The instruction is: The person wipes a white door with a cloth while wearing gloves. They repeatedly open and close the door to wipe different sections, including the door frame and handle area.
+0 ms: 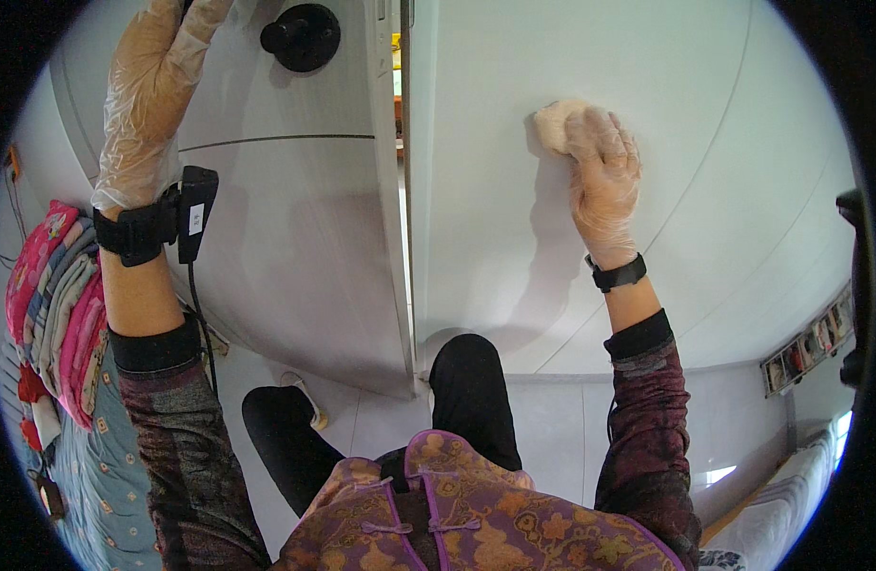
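My right hand [603,168], in a clear plastic glove, presses a bunched cream cloth [556,127] against a smooth white panel [488,214]. The hand casts a shadow down the panel. At upper left, my left hand [149,100] wears the same kind of glove and is raised in front of a pale door [288,235]. Its fingertips run out of the top of the picture, so what they touch is hidden. To the right of that hand, a black round door handle [302,37] sticks out from the door.
A narrow gap [401,128] separates the door's edge from the panel. Folded blankets [63,300] are stacked on a bed with a blue patterned cover [109,471] at left. Tiled floor [545,428] lies below, and a low rack [809,339] stands at far right.
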{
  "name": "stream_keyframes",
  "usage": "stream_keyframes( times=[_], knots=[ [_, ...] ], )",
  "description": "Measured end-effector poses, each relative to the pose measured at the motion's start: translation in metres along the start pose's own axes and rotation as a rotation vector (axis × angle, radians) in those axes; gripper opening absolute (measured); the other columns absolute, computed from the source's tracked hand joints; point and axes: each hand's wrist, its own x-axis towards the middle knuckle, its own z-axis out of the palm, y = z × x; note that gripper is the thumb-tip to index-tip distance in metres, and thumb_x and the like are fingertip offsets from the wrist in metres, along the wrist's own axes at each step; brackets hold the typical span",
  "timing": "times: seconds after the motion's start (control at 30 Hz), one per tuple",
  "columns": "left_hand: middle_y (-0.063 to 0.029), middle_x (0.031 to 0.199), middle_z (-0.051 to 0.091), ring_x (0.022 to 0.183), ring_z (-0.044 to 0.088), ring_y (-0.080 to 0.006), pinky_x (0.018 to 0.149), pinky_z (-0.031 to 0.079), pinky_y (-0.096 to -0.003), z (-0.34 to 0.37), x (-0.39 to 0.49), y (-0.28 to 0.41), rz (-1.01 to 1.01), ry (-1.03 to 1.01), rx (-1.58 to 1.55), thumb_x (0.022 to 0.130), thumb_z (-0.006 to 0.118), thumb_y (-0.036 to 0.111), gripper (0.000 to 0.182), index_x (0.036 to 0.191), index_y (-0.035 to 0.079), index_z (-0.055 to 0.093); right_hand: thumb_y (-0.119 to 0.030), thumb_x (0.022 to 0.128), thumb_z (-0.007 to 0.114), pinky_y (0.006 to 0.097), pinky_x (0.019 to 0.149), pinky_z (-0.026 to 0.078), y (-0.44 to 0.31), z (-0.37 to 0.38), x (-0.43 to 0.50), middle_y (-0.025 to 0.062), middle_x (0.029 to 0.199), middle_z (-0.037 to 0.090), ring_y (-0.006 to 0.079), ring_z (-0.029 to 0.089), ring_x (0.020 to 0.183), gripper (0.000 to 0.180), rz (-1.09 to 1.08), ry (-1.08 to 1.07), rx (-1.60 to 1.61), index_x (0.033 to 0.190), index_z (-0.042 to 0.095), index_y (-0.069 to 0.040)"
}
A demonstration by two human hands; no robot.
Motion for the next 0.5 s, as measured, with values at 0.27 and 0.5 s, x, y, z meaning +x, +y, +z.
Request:
stream_keyframes(
  times=[0.27, 0.5],
  knots=[
    [-0.0129, 0.132, 0.059, 0.119, 0.057, -0.0289, 0.102, 0.044, -0.0371, -0.011, 0.003, -0.017, 0.382, -0.053, 0.365, 0.102, 0.055, 0.028, 0.04, 0.14, 0.016, 0.053, -0.001, 0.082, 0.063, 0.0459, 0.104, 0.04, 0.006, 0.002, 0.03, 0.0042, 0.129, 0.058, 0.0307, 0.053, 0.122, 0.044, 0.005, 0.153, 0.097, 0.123, 0.066, -0.018],
    [-0.0106, 0.141, 0.053, 0.123, 0.053, -0.0309, 0.105, 0.044, -0.0374, -0.019, -0.001, -0.042, 0.612, -0.017, 0.557, 0.099, 0.057, 0.012, 0.052, 0.147, 0.03, 0.047, 0.0, 0.081, 0.063, 0.0443, 0.101, 0.04, -0.003, 0.001, 0.024, 0.0052, 0.128, 0.057, 0.0305, 0.052, 0.119, 0.045, 0.036, 0.125, 0.135, 0.122, 0.066, -0.018]
  ],
)
